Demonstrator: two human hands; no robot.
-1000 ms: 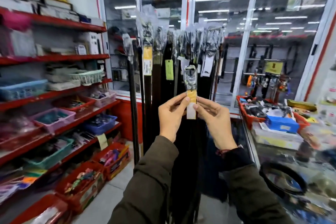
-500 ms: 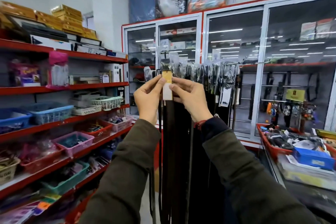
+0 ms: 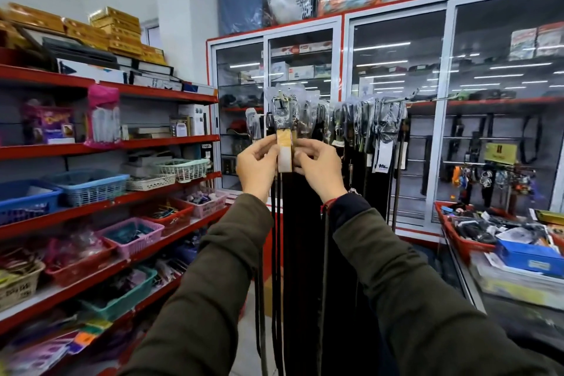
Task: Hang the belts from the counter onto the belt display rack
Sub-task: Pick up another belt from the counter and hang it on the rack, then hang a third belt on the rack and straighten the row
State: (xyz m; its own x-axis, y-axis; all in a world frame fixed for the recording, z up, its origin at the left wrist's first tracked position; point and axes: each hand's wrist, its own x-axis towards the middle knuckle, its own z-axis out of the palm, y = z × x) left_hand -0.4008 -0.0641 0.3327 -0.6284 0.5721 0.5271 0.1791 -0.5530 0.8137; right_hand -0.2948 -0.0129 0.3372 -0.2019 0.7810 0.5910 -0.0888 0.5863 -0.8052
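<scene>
I hold a dark belt (image 3: 297,223) upright by its top, just under the plastic-wrapped buckle (image 3: 281,109). A yellow and white tag (image 3: 285,152) hangs between my fingers. My left hand (image 3: 258,166) pinches the belt from the left and my right hand (image 3: 319,169) from the right. The buckle is level with the belt display rack (image 3: 393,100), a metal bar crowded with several hanging belts in plastic sleeves. Whether the buckle is hooked on the rack is hidden. The counter (image 3: 518,311) lies at the lower right.
Red shelves (image 3: 171,140) with baskets and boxes run along the left. Glass-door cabinets (image 3: 396,119) stand behind the rack. Red and blue bins (image 3: 531,256) of small goods sit on the counter at right. A narrow floor strip runs between shelves and rack.
Both hands have lifted the belt from chest height up to the rack's level, and my view has tilted upward. The grip on the belt is unchanged.
</scene>
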